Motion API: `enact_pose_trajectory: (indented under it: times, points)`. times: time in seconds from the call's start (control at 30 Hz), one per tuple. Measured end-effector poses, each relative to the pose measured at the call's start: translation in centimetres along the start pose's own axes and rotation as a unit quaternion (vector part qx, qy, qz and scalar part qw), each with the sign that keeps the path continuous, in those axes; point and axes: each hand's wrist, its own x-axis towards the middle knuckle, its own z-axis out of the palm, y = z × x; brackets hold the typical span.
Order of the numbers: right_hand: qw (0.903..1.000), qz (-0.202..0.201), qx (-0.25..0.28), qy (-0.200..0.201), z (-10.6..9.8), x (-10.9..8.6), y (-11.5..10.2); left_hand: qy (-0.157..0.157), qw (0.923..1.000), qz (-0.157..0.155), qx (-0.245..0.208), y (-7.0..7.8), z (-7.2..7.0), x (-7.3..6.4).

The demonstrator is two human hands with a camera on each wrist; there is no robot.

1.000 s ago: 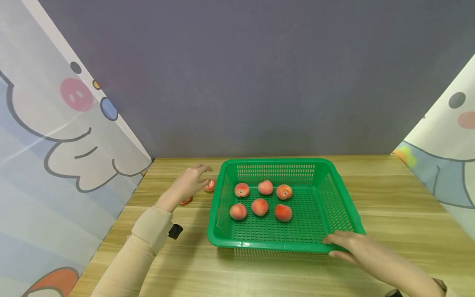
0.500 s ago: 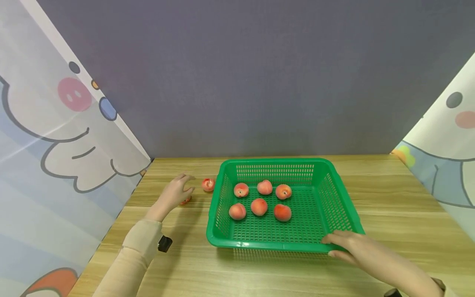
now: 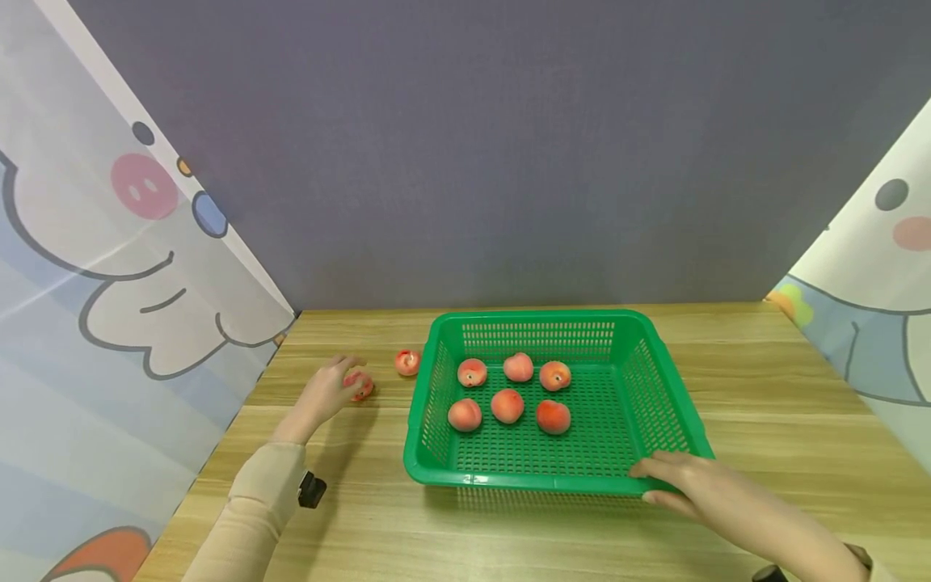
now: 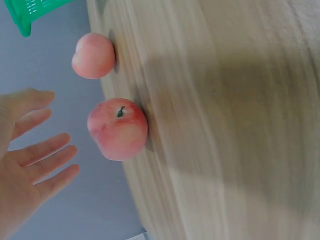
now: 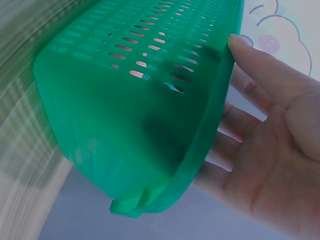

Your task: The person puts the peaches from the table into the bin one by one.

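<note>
My left hand [image 3: 325, 396] is held over the table's left side with its fingers apart. Close by its fingertips lies a red-pink peach [image 3: 360, 386]; the left wrist view shows a gap between the fingers and that peach [image 4: 120, 132]. A second peach [image 3: 407, 362] sits between it and the green plastic basket [image 3: 509, 482]. Several peaches rest in two rows inside the basket, among them a redder one [image 3: 553, 417] at the front. At the basket's near right corner my right hand [image 3: 691, 485] grips the rim, thumb outside and fingers over the edge, as the right wrist view also shows.
The wooden table [image 3: 785, 388] ends at a dark grey wall panel [image 3: 538, 162] behind the basket. Printed cartoon sheets [image 3: 94, 242] stand along the left and right sides.
My left hand has drawn back left and slightly down, away from the peach beside the basket and toward the peach farther left. The right hand and basket stay put.
</note>
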Motion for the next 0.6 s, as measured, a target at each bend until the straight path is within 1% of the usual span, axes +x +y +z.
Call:
enact_pose_trajectory:
  times: [0.17, 0.37, 0.43, 0.6]
  points:
    - [1.0000, -0.006, -0.004, 0.007, -0.1, 0.0, 0.0, 0.011, 0.9998, 0.013, 0.007, -0.5, 0.5, -0.1]
    - [1.0000, -0.007, 0.000, 0.003, -0.1, 0.0, -0.1, 0.036, 0.9989, 0.030, 0.003, -1.1, 1.4, -0.2]
    - [1.0000, -0.003, 0.005, -0.002, -0.1, 0.0, 0.0, 0.039, 0.9988, 0.029, -0.001, -1.3, 1.7, -0.2]
    - [0.9999, 0.003, 0.012, -0.008, -0.1, 0.0, 0.0, 0.027, 0.9995, 0.012, -0.011, -1.6, 2.1, -0.3]
